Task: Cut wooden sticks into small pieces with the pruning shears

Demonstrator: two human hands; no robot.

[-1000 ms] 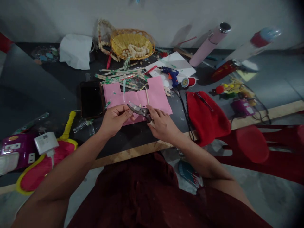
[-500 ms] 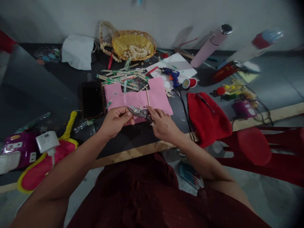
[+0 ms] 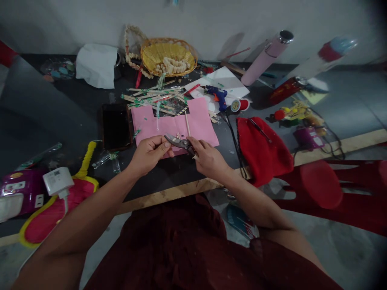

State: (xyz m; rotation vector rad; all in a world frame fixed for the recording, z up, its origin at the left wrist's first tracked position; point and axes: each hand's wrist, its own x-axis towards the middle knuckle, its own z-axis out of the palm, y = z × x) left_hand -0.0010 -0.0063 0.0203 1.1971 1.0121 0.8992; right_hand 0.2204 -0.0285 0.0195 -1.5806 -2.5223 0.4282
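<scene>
My right hand is wrapped round the handles of a pair of pruning shears, whose blades point left. The fingertips of my left hand are pinched together at the blade tip; what they hold, if anything, is too small to make out. Both hands are over the near edge of a pink paper sheet. A thin pale stick lies on the paper, its lower end by my right fingers. Small pale pieces are just behind the blades.
Behind the paper lie wrapped sticks, a yellow basket and a blue glue gun. A phone is at the left. Right are red thread, red cloth and a pink flask.
The view has shifted slightly, moving the table objects a little left in the picture. My hands and the shears stay in nearly the same pose over the paper.
</scene>
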